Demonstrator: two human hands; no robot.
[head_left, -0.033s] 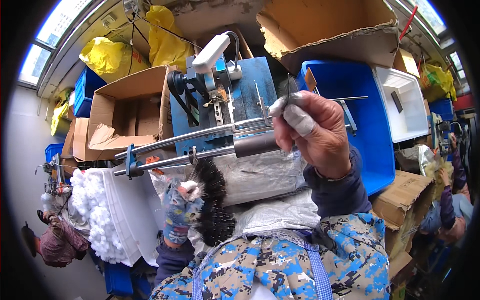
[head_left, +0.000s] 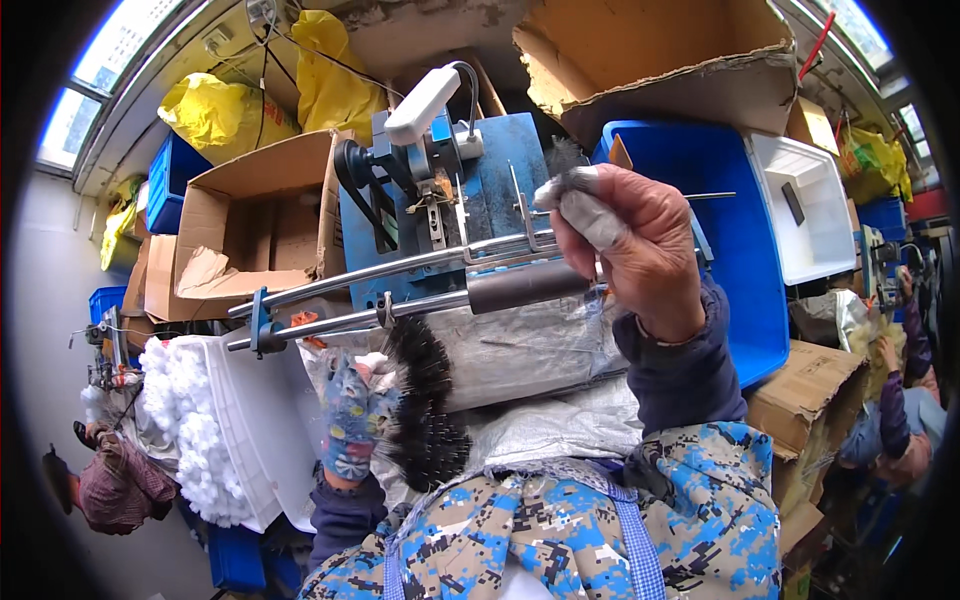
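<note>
shows a blue machine (head_left: 515, 172) at the far middle, unmoved. shows a black brush (head_left: 430, 412) left of middle, unmoved too, long axis far to near, bristles rightward. pinches narrowly with the right hand (head_left: 640, 240), beyond and right of the brush. has drawn the left hand (head_left: 352, 420) slightly left, beside the brush; cannot tell whether gripping it. holds in the right hand a small dark tuft (head_left: 567, 157), upright before, now leaning left, pointing far.
</note>
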